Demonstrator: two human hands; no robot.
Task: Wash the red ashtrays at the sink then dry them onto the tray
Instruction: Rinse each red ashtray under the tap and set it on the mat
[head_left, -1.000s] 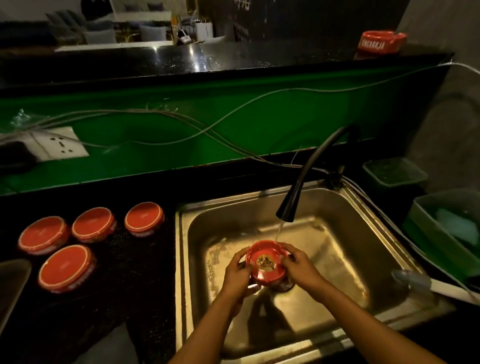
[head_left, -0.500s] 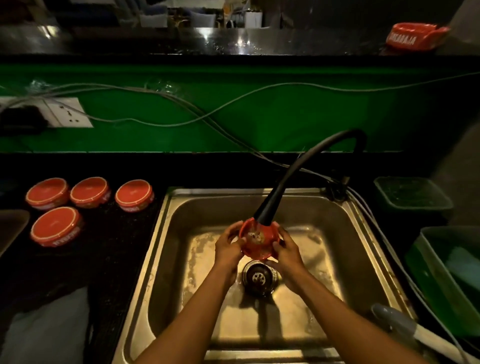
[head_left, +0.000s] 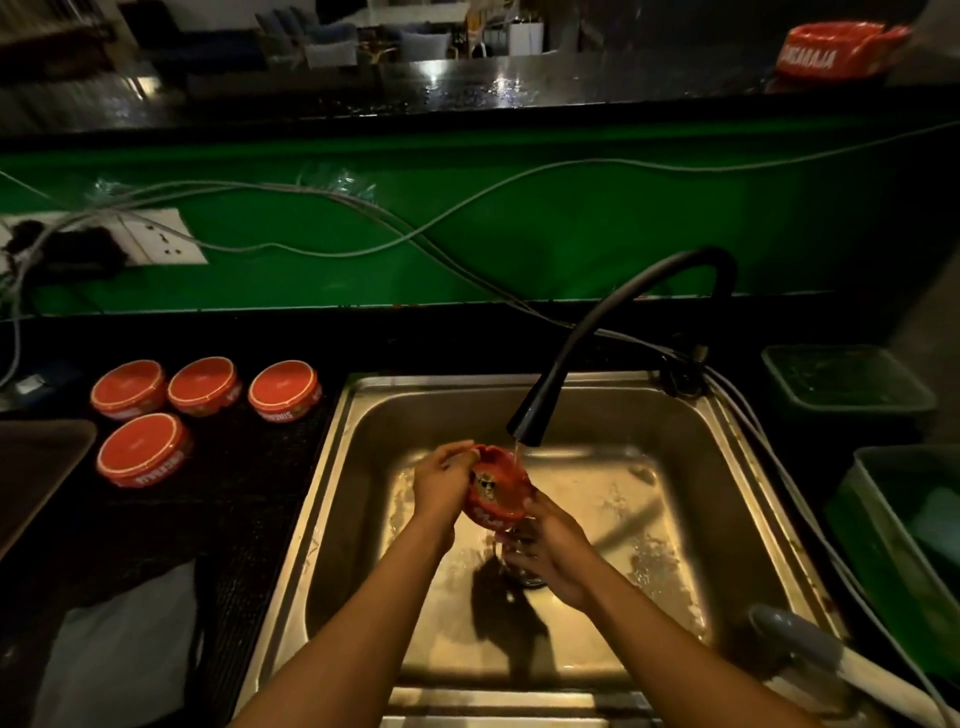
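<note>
Over the steel sink (head_left: 363, 415) I hold a red ashtray (head_left: 497, 491), tilted with its inside facing me, under a thin stream from the black faucet (head_left: 527, 423). My left hand (head_left: 441, 483) grips its left rim. My right hand (head_left: 550, 551) supports it from below on the right, fingers curled under it. Several red ashtrays (head_left: 144, 449) lie upside down on the dark counter to the left. Another red ashtray (head_left: 836, 49) stands on the upper ledge at the far right. A dark tray (head_left: 31, 467) shows at the left edge.
Green plastic tubs (head_left: 847, 384) (head_left: 904, 535) stand right of the sink. A grey-handled tool (head_left: 810, 644) lies on the sink's right front corner. A pale cloth (head_left: 119, 644) lies on the counter front left. Cables (head_left: 363, 218) and a socket (head_left: 156, 239) run along the green wall.
The ashtray has tilted more upright and shifted slightly left of the spout. My right hand has dropped beneath it. The view has moved closer and to the right.
</note>
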